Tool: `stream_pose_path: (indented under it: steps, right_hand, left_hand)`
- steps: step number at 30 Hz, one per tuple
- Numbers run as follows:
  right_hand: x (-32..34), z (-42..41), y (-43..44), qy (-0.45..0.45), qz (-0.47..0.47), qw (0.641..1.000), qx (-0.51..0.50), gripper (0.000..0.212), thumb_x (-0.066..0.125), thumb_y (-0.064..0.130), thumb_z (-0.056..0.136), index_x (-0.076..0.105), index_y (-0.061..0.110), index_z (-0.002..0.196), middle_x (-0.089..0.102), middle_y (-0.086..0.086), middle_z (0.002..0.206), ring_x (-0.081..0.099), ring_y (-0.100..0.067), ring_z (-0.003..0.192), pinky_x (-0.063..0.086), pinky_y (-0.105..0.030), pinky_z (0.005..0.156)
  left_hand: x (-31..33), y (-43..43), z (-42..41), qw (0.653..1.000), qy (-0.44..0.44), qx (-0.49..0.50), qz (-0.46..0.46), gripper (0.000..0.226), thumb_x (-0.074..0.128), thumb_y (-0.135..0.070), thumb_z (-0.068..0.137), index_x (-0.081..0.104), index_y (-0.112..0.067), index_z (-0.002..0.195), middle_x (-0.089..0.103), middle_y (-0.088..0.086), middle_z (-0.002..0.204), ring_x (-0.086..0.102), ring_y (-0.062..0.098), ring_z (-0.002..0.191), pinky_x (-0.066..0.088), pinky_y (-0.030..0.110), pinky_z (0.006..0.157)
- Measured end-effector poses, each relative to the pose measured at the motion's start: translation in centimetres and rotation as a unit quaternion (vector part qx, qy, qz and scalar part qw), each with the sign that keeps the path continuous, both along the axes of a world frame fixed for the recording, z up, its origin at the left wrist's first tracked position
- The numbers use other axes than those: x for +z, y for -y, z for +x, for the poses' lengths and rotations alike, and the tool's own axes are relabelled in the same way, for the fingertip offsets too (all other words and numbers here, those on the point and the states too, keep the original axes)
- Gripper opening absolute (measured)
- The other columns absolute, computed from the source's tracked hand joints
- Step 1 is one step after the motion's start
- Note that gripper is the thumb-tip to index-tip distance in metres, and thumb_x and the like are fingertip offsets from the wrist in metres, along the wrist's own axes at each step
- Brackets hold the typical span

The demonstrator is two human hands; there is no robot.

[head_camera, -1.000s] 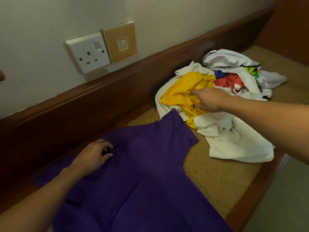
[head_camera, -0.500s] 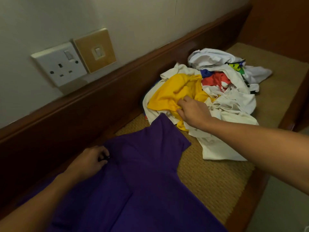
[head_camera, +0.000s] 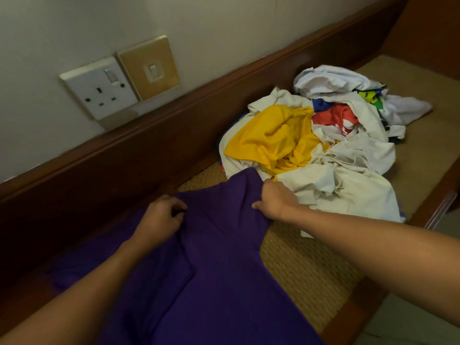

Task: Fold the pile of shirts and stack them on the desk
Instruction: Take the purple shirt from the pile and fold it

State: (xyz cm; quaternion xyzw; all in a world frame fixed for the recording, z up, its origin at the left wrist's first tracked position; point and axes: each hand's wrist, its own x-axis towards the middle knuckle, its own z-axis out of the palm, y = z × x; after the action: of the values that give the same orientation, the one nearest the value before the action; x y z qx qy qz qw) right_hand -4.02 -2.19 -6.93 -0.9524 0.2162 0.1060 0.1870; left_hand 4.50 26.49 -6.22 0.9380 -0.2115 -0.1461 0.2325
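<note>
A purple shirt (head_camera: pixel 214 270) lies spread on the woven desk surface (head_camera: pixel 308 270) in front of me. My left hand (head_camera: pixel 159 220) pinches the shirt near its collar. My right hand (head_camera: pixel 275 199) grips the shirt's right sleeve at its far edge. Behind the sleeve sits a crumpled pile of shirts (head_camera: pixel 331 150), with a yellow shirt (head_camera: pixel 273 138) on top at the left, white ones around it and a red and blue one further back.
A dark wooden rail (head_camera: pixel 149 150) runs along the wall behind the desk. Above it are a white wall socket (head_camera: pixel 99 88) and a gold switch plate (head_camera: pixel 149 68). The desk's wooden front edge (head_camera: pixel 348 317) drops off at the right.
My right hand left the yellow shirt in the pile, came back toward me and took hold of the purple shirt's right sleeve. My left hand stayed at the collar.
</note>
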Motion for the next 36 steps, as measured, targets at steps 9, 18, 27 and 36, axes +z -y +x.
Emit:
stream_pose_path:
  steps: [9, 18, 27, 36]
  right_hand:
    - [0.0, -1.0, -1.3, 0.111, 0.221, 0.958, 0.144, 0.037, 0.075, 0.03, 0.09, 0.07, 0.03, 0.127, 0.067, 0.004, 0.116, 0.06, -0.01, 0.103, 0.042, -0.014, 0.08]
    - [-0.1, -3.5, -2.9, 0.099, 0.147, 0.974, 0.14, 0.047, 0.068, 0.028, 0.094, 0.055, 0.022, 0.14, 0.053, -0.002, 0.136, 0.055, -0.023, 0.121, 0.046, -0.032, 0.094]
    - [1.4, -5.1, -4.4, 0.098, 0.232, 0.962, 0.104, 0.016, 0.076, 0.027, 0.086, 0.062, 0.027, 0.095, 0.062, 0.006, 0.1, 0.06, -0.015, 0.094, 0.04, -0.025, 0.069]
    - [1.9, -9.9, -7.7, 0.0, 0.037, 0.994, 0.107, 0.054, 0.063, 0.055, 0.092, 0.05, 0.016, 0.127, 0.05, -0.005, 0.127, 0.058, -0.028, 0.114, 0.05, -0.039, 0.081]
  left_hand:
    - [3.3, 8.8, -3.0, 0.91, -0.271, 0.218, -0.226, 0.034, 0.068, -0.05, 0.092, 0.073, -0.017, 0.092, 0.075, 0.003, 0.093, 0.058, 0.012, 0.063, 0.038, 0.028, 0.052]
    - [4.0, 10.3, -4.2, 0.882, -0.228, 0.347, -0.224, 0.015, 0.068, -0.009, 0.094, 0.063, -0.016, 0.081, 0.064, 0.007, 0.076, 0.058, 0.018, 0.067, 0.039, 0.03, 0.056]
    - [5.7, 8.1, -5.6, 0.784, -0.267, 0.441, -0.346, 0.038, 0.064, 0.006, 0.091, 0.054, -0.003, 0.126, 0.065, 0.019, 0.102, 0.068, 0.032, 0.099, 0.059, 0.05, 0.08]
    - [5.0, 2.4, -6.7, 0.783, -0.246, 0.469, -0.327, 0.042, 0.077, 0.006, 0.082, 0.062, -0.013, 0.117, 0.071, 0.011, 0.101, 0.071, 0.027, 0.093, 0.061, 0.047, 0.088]
